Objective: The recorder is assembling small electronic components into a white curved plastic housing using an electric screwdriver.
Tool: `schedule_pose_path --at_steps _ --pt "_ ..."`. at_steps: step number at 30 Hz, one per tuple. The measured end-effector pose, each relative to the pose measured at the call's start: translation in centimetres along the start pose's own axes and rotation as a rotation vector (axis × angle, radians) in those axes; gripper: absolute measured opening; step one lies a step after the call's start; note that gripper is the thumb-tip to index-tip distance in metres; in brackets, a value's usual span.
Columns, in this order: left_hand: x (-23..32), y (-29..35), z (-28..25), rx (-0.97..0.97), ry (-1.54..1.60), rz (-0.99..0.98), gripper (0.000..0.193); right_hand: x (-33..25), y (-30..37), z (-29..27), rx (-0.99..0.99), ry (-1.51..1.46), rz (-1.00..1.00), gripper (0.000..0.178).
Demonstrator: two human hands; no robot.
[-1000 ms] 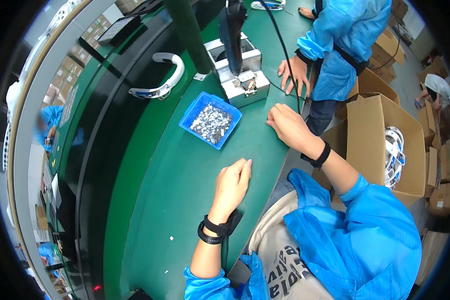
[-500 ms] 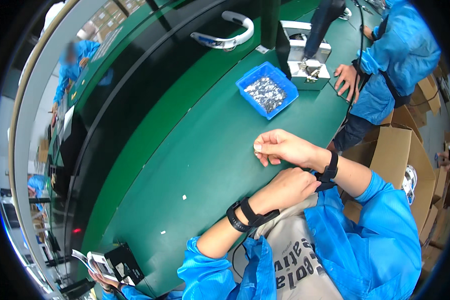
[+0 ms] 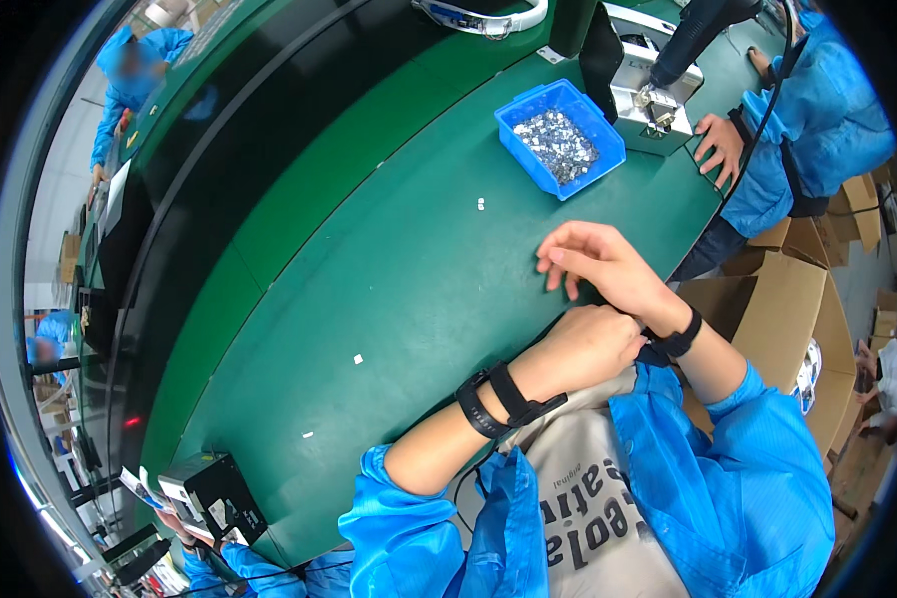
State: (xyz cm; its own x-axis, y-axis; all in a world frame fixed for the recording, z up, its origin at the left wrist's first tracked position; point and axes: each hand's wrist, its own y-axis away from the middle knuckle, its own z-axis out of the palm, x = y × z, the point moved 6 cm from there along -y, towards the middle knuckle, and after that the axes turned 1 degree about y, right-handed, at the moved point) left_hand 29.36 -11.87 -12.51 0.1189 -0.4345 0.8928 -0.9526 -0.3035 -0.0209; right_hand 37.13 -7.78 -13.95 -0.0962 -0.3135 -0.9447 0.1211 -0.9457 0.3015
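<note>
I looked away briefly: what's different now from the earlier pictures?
The bare right hand has moved left, away from the co-worker's resting hand; the bare left hand has come in beside it, toward the body. Two tiny white pieces now lie on the flat green table, left of the rectangular blue plastic bin, which stayed put.

I'm looking in on a factory assembly workshop: along the long green table [image 3: 439, 289] I see a blue plastic bin [image 3: 570, 101] heaped with small parts [image 3: 558, 147], a benchtop machine [image 3: 630, 97], a co-worker [image 3: 827, 130] in a blue smock, and open cardboard boxes [image 3: 779, 324] beside it.
</note>
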Motion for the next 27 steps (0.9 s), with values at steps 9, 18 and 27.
schedule_pose_path --at_steps 9,18,27 --pt "-3.6 -2.3 -3.9 0.443 0.480 -0.199 0.041 -0.9 5.3 -5.7 0.343 0.159 -0.237 0.018" --pt "-4.3 0.1 -3.7 0.544 0.821 -0.242 0.044 1.3 3.8 -3.2 0.197 -0.045 -0.388 0.017" --pt "-4.0 -0.6 -5.1 0.603 0.771 -0.222 0.042 -0.4 3.4 -3.3 0.211 -0.009 -0.444 0.018"
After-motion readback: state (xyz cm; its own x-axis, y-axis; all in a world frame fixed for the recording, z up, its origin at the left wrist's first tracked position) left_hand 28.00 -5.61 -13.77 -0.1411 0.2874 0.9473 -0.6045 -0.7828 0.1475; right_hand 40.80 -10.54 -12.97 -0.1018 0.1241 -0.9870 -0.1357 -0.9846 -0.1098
